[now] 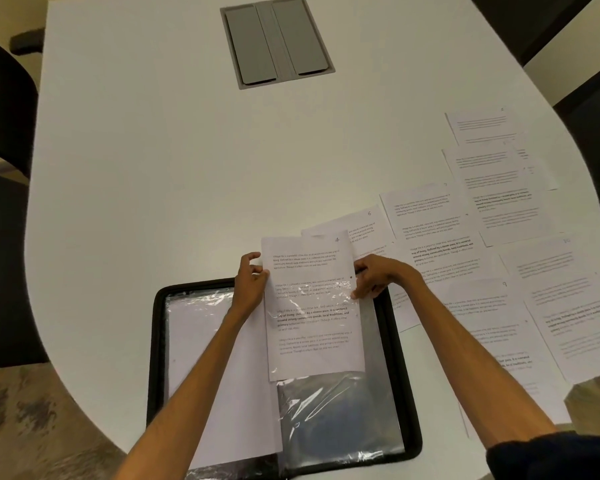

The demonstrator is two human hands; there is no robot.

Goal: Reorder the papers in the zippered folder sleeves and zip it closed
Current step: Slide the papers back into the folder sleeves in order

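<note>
We find the open zippered folder [155, 341] at 6 o'clock on the white surface [153, 168]. Over its right half lies the sheet marked 4 [312, 306], its lower part apparently under a clear sleeve [340, 410]; glare prevents certainty. The left hand [250, 285] has its grip pinching the sheet's 9 o'clock edge. The right hand [378, 275] has its grip pinching the 3 o'clock edge. Loose numbered papers [499, 271] lie overlapping at 3 o'clock of the folder. A grey hatch [277, 41] sits at 12 o'clock.
</note>
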